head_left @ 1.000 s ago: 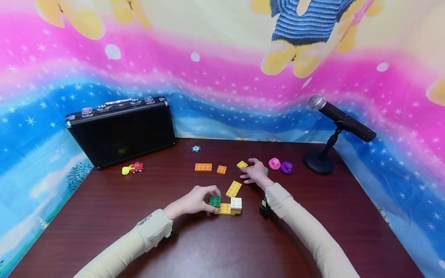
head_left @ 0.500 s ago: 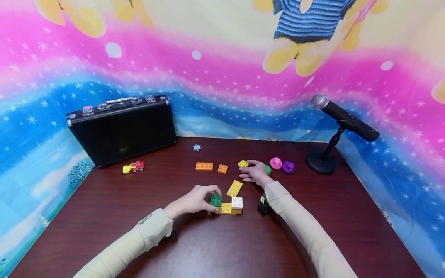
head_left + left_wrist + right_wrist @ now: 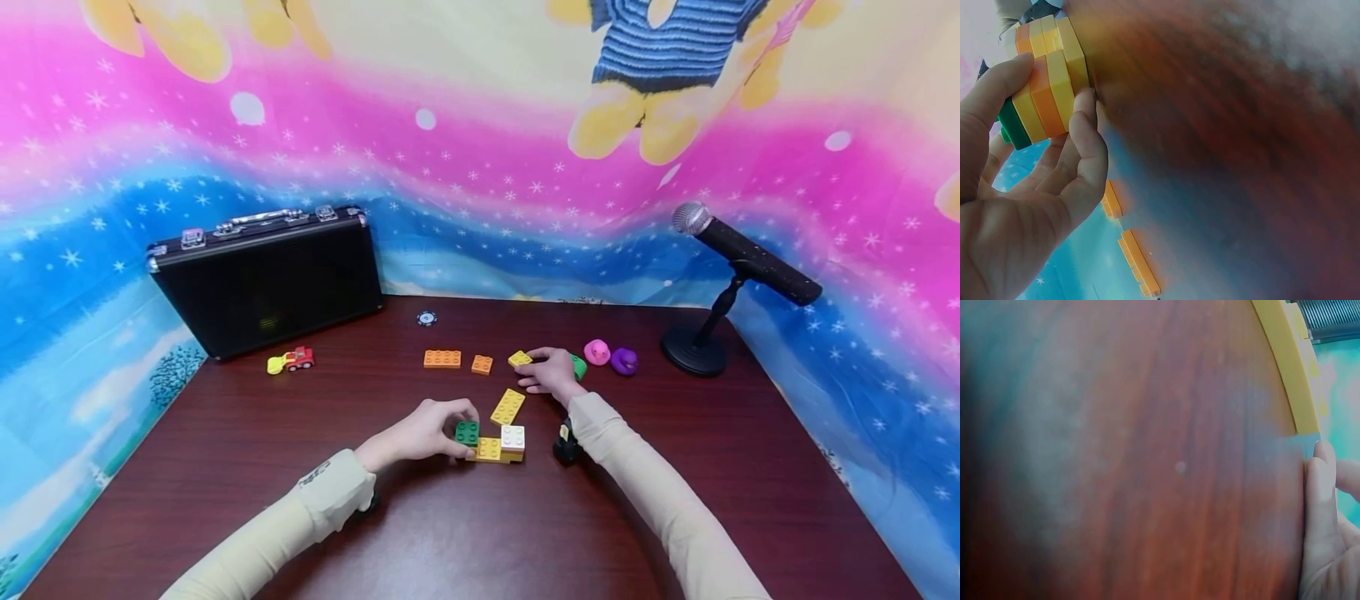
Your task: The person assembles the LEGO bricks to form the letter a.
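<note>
My left hand grips the left end of a stack of toy building bricks. A green brick tops that end, and a white brick tops the other. In the left wrist view, the thumb and fingers hold the yellow and orange layers under the green one. My right hand has its fingertips at a small yellow brick, which they seem to pinch; the right wrist view does not show this brick. Between the hands lies a longer yellow brick.
Two orange bricks, one long and one short, lie behind the stack. Pink and purple ducks and a partly hidden green toy sit by the right hand. A black case, toy car, poker chip and microphone stand around.
My right hand has closed in on the small yellow brick, which has shifted slightly left and toward me. The left hand has kept its hold on the brick stack.
</note>
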Motion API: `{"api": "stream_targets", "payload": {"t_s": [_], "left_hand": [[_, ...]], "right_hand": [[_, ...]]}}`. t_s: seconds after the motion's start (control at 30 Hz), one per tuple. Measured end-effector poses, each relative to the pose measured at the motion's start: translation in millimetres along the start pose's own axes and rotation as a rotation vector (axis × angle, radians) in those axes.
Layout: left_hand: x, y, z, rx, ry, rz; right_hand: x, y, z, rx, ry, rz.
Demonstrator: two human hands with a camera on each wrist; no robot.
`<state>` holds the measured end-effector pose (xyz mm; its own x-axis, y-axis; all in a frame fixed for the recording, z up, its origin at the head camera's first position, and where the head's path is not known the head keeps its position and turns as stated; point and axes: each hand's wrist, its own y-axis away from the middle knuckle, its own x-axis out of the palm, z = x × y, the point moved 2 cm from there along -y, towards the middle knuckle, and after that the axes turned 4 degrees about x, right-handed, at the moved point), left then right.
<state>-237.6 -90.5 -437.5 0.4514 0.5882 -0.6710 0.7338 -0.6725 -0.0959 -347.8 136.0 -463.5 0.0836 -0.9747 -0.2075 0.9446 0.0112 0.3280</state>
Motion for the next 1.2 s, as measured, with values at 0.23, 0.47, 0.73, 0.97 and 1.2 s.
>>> {"api": "stream_targets", "payload": {"t_s": [0.23,0.47,0.73,0.97,1.2], "left_hand": [[-0.2,-0.1,0.4,0.0,0.003,-0.002],[0.4,0.0,1.0,0.006,0.012,-0.002],[-0.3,0.0,0.2,0.007,0.001,-0.007],[0.2,0.0,0.4,-0.031,0.036,-0.005],[1.1,-0.4,2.6,-0.053,0.07,-0.02]], "right_hand": [[-5,4,-1,-0.012,-0.005,0.034],[-13,11,-1,-0.006,-0.05,0.109],[-12,26,8,-0.115,-0.148,0.259],[-2,57,18,-0.168,-0.03,0.277],[14,95,19,-0.357,0.192,0.316]]}}
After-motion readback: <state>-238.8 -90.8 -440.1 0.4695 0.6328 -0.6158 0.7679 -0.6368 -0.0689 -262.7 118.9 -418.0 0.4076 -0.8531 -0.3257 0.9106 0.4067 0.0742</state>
